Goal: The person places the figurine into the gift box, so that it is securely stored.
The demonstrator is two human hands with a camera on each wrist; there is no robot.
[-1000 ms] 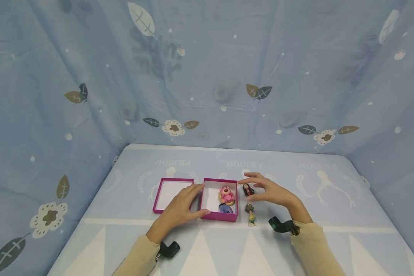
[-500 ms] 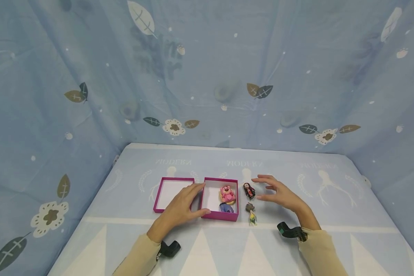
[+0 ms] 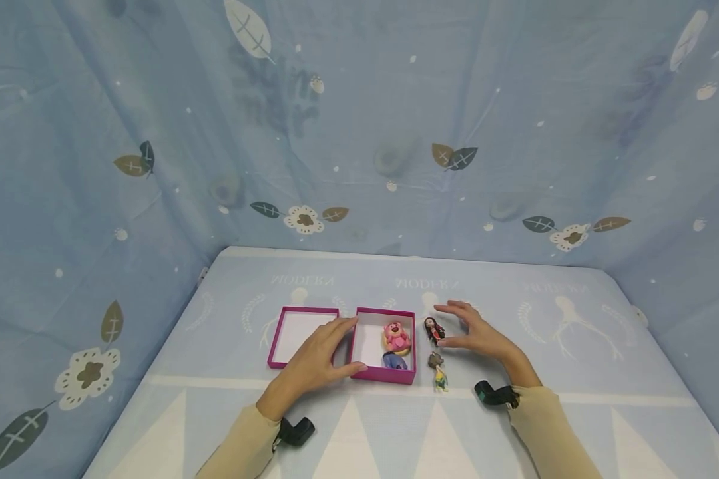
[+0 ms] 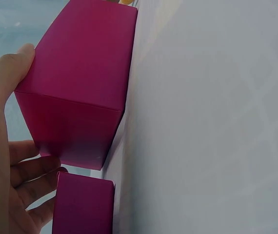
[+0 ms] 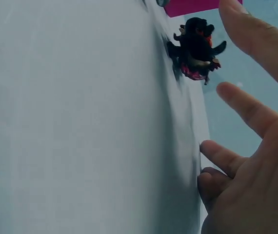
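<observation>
My left hand (image 3: 311,356) holds the left side of a magenta box (image 3: 383,376), thumb at its near corner and index finger at its far corner. In the box lie a pink bear figurine (image 3: 398,339) and a blue-purple figurine (image 3: 394,361), partly hidden by the front wall. My right hand (image 3: 476,332) hovers with fingers spread beside a black-haired doll figurine (image 3: 435,330), which lies right of the box. In the right wrist view a gap shows between the fingertips and the doll (image 5: 196,46). Nearer me lies a figurine with a brown-grey head and yellow-green clothes (image 3: 440,376).
A shallow magenta-rimmed lid (image 3: 292,327), white inside, lies left of the box, partly behind my left hand. The table (image 3: 533,432) has a pale blue patterned cover. Blue patterned curtain (image 3: 359,133) stands behind it and at both sides.
My right hand has drawn back rightward from above the black-haired doll, then come slightly left again beside it. The doll now shows fully. My left hand stays on the box.
</observation>
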